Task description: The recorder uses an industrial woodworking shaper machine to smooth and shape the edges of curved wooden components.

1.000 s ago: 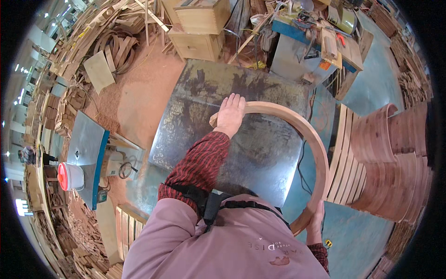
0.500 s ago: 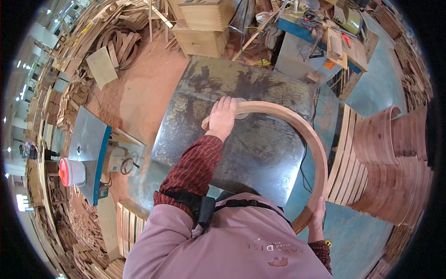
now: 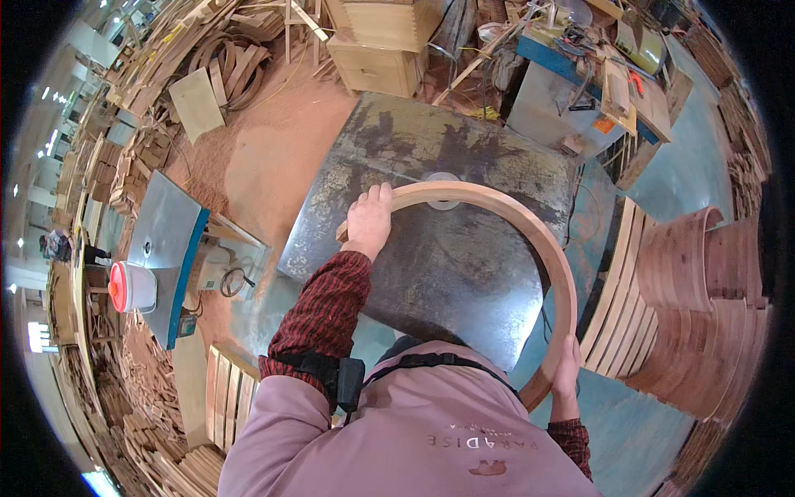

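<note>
A large curved wooden strip (image 3: 553, 248), bent into an arc, lies over the dark metal machine table (image 3: 397, 273) and reaches past its right edge toward my body. My left hand (image 3: 370, 217) is closed over the strip near its left end, fingers on top. Lower right, my right hand (image 3: 566, 369) grips the outer side of the arc close to my waist. Its fingers are partly hidden by the wood. A round pale disc (image 3: 447, 204) in the tabletop shows beside and under the strip's far stretch.
A blue-edged metal table (image 3: 170, 240) with a red-lidded white bucket (image 3: 139, 287) stands to the left. Stacked curved panels (image 3: 683, 306) and light wooden strips (image 3: 617, 298) sit on the right. Behind are a wooden cabinet (image 3: 377, 66) and a cluttered workbench (image 3: 546, 99).
The curved strip has slid left across the table relative to the disc, with my left hand moving left and toward me. Both hands keep their hold. The whole view has shifted slightly.
</note>
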{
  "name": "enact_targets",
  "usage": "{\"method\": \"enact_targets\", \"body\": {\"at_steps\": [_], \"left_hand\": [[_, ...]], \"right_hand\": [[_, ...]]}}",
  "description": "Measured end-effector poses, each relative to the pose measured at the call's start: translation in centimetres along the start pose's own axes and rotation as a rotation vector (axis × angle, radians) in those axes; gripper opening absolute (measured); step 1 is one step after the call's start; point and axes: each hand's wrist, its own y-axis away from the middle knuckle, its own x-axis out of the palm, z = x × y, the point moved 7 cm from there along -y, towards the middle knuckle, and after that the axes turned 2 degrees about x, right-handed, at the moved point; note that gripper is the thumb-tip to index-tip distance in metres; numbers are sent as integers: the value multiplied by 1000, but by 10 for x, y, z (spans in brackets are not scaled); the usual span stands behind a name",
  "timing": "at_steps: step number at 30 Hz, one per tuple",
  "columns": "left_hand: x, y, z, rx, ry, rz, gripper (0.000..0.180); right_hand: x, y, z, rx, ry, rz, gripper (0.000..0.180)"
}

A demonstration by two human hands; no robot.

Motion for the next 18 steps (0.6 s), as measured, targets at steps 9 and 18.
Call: {"method": "enact_targets", "body": {"at_steps": [9,18], "left_hand": [[-12,33,56,-176,80,53,34],[-27,63,104,-285,31,80,22]], "right_hand": [[37,-25,36,-102,378,12,52],[83,-57,57,-218,575,87,58]]}}
